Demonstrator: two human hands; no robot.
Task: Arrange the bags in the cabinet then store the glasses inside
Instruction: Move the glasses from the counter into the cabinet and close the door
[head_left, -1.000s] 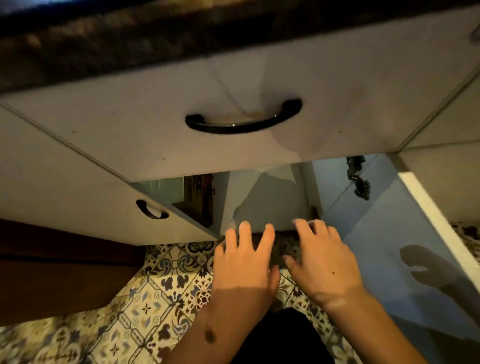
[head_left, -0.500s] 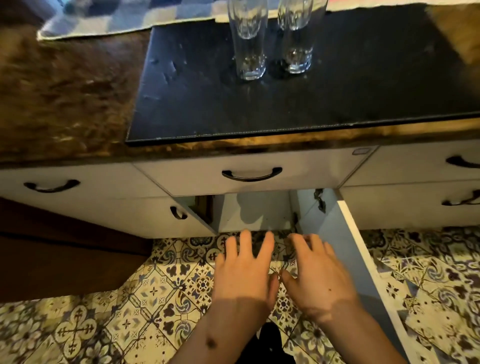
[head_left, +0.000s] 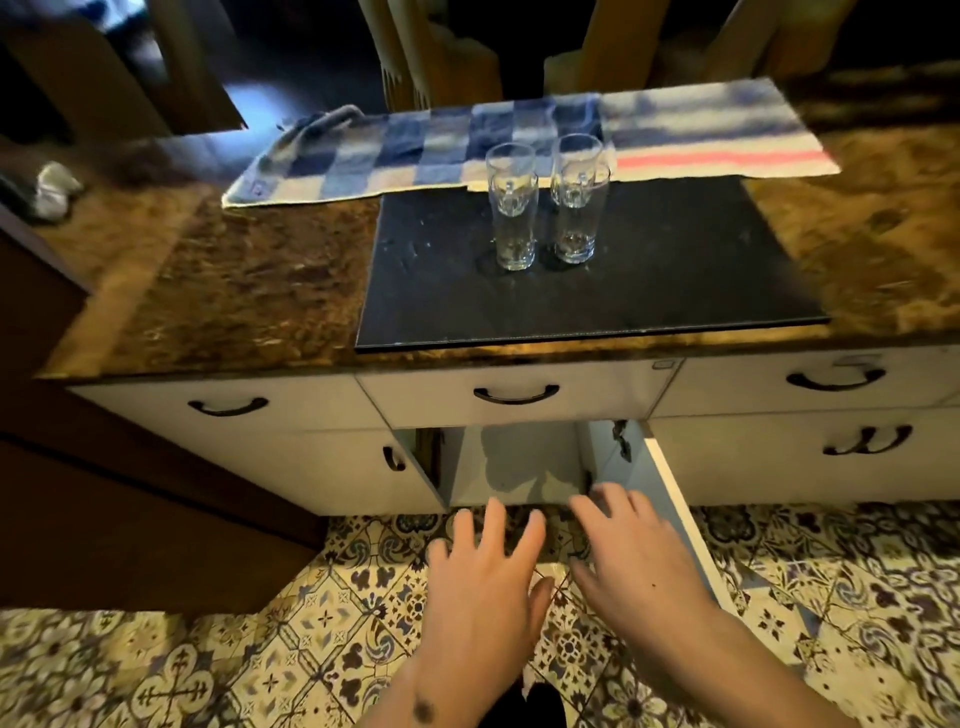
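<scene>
Two stacks of clear glasses stand side by side on a black mat (head_left: 649, 291) on the brown counter: the left stack (head_left: 511, 208) and the right stack (head_left: 577, 200). Below the counter, a white cabinet (head_left: 519, 462) stands open, its door (head_left: 670, 499) swung out to the right. Its inside is mostly hidden; no bags can be made out. My left hand (head_left: 483, 577) and my right hand (head_left: 634, 561) hover over the floor in front of the opening, fingers spread, holding nothing.
A blue checked cloth (head_left: 519, 140) lies along the counter's back. White drawers with black handles (head_left: 517, 395) run under the counter. A dark wooden panel (head_left: 130, 509) stands at the left. Patterned tiles (head_left: 234, 660) cover the floor. Chairs stand behind the counter.
The view has risen and pulled back from the cabinet front, bringing the counter top, the glasses and the cloth into sight. Both hands stay flat and empty before the opening.
</scene>
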